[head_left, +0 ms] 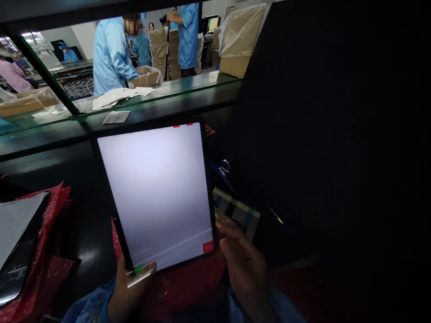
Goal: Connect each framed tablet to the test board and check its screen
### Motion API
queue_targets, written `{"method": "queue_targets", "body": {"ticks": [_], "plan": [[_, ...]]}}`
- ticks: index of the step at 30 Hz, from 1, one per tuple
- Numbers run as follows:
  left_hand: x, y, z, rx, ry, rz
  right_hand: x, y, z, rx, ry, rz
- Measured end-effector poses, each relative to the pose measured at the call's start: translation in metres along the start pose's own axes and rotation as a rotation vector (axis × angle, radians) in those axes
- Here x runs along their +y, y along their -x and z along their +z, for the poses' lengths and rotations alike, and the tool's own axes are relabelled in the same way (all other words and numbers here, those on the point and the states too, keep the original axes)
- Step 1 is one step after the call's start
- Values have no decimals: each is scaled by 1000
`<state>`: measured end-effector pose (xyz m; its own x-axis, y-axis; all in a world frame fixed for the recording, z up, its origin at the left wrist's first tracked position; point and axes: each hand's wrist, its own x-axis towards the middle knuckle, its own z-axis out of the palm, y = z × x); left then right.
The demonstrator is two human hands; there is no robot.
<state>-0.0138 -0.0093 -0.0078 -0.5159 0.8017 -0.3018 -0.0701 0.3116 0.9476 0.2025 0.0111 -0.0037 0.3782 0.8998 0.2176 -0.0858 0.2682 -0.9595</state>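
Note:
A tablet (161,188) with a lit, nearly white screen is tilted up in front of me. Small red marks sit along its top edge, a red block at its lower right and a green patch at its lower left. My left hand (129,282) grips the lower left corner, thumb over the front. Beside the lower right edge is my right hand (244,260), its index finger stretched toward the frame and the thumb apart from it. Whether that fingertip touches the frame I cannot tell. Red bubble wrap (188,282) lies below the tablet.
At left, another dark tablet (20,264) with a paper sheet (16,220) lies on red bubble wrap (50,278). A taped, checkered piece (235,213) lies right of the tablet. White sheets (114,96) rest on the ledge; co-workers in blue (109,54) and cartons (239,40) are beyond.

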Motion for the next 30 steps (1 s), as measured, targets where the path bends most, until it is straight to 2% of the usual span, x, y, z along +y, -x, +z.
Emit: {"method": "queue_targets", "body": {"ticks": [6, 11, 30], "plan": [[3, 3, 6, 10, 65, -12, 1, 2, -5, -108, 23, -17], [3, 3, 8, 29, 75, -6, -1, 4, -6, -96, 27, -3], [0, -2, 7, -34, 115, -37, 12, 4, -14, -171, -36, 18]]}}
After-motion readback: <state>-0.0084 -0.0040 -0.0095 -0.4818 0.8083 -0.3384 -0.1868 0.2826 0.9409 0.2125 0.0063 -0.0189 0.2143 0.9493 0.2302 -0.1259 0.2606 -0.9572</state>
